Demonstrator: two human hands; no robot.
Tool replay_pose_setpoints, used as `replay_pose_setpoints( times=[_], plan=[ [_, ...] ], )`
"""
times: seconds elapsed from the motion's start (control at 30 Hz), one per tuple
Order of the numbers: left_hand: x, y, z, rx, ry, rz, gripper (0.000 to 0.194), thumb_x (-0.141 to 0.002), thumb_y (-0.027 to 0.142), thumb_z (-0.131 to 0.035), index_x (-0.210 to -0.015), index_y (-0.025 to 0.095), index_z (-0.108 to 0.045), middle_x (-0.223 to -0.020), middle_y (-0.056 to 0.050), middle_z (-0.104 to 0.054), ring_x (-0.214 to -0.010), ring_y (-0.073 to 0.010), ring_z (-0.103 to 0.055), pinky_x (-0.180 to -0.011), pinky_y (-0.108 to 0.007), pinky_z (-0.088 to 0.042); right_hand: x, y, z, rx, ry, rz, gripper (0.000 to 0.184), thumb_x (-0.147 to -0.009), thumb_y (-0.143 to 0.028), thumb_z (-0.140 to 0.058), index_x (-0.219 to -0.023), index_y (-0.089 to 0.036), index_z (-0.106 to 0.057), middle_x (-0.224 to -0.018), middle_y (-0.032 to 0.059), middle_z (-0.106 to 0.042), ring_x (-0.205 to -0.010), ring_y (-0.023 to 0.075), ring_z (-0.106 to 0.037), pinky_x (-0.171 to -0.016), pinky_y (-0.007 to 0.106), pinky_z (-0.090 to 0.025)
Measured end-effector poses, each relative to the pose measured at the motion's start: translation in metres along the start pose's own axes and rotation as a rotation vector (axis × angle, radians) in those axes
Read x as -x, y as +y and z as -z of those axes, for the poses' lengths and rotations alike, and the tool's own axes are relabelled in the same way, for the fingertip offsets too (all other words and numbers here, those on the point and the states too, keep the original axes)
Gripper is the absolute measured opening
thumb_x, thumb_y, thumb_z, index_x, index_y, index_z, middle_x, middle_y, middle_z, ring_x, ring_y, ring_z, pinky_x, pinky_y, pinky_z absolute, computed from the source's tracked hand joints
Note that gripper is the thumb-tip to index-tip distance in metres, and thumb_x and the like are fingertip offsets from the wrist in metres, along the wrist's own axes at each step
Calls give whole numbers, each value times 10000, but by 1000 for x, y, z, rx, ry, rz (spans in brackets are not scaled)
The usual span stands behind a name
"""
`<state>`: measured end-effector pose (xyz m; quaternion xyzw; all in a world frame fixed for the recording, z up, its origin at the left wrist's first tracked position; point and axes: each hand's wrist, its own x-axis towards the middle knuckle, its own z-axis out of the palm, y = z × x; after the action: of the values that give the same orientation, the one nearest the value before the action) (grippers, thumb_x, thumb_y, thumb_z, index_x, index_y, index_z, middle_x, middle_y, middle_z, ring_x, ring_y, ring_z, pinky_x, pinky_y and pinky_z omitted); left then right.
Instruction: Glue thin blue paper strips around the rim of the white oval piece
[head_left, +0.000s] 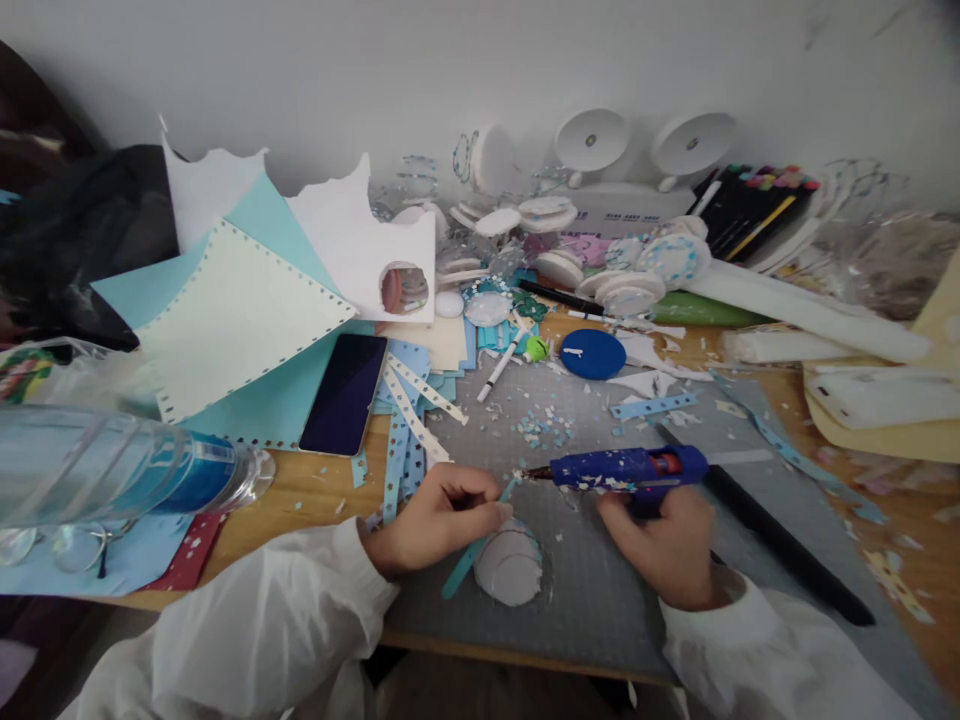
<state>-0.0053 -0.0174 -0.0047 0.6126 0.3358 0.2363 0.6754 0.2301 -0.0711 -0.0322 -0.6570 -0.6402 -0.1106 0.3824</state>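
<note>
My right hand (671,548) grips the handle of a blue glue gun (626,468), whose nozzle points left at the tip of a thin teal paper strip (474,550). My left hand (442,515) pinches that strip, holding it slanted over white foam discs (511,568) lying on the grey cutting mat (592,590). Both sleeves are white.
A black phone (345,393) lies left of the mat beside blue starred strips (405,430). Cream and teal paper sheets (240,320) lie at the left, with a clear bottle (112,465) at the left edge. A blue disc (592,354), a marker (501,368), foam rounds and pens crowd the back. A black rod (787,545) lies right.
</note>
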Motion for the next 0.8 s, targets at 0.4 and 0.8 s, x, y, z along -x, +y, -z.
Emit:
replay_pose_setpoints(
  times=[0.4,0.8],
  plan=[
    [0,0,0,-19,-6,18,436,-808,368,-577,-505,166,-337,-527,51,-288,-523,-72,-253,-477,-218,-213,1,4,0,-12,-18,17,298,-701,-316,-572,-457,-203,-445,-371,-33,-430,-329,126,-436,-382,247,-333],
    [0,2,0,-14,-7,8,441,-804,342,-582,-498,169,-315,-523,57,-268,-517,-70,-242,-473,-226,-202,1,4,-1,-12,-10,45,313,-728,-321,-558,-465,-214,-427,-365,-19,-437,-322,148,-454,-374,261,-330]
  ],
)
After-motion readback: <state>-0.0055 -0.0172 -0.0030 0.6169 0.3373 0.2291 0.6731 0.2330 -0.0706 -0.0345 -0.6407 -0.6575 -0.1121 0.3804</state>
